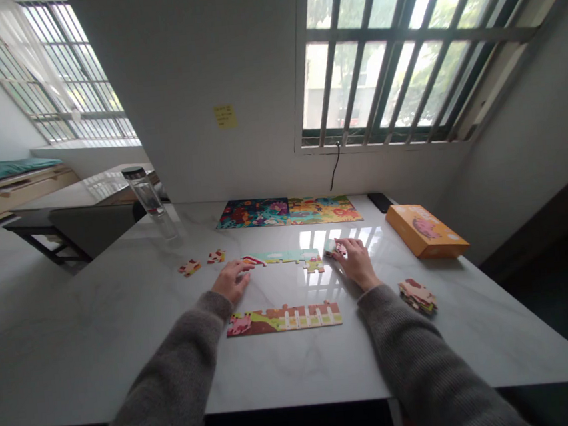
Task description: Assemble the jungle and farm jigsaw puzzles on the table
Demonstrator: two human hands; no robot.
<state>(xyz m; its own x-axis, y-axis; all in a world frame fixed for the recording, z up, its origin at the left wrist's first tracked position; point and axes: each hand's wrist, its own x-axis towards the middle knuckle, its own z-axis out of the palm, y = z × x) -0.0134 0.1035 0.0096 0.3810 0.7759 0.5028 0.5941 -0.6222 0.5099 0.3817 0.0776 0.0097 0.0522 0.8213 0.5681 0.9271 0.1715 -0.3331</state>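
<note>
Right hand (356, 261) holds puzzle piece (329, 246), partly covering it.

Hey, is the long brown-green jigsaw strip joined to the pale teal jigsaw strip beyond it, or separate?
Separate: glossy white marbled tabletop shows between the brown-green strip and the teal strip.

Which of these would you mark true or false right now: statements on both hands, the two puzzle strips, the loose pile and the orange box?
1. The right hand holds a puzzle piece. True.
2. The orange box is on the person's left. False: the orange box is on the right.
3. The lower strip shows a white fence. True.
4. The pile lies between the strips. False: the pile is off to their right.
5. The left hand is at the left end of the upper strip. True.
</note>
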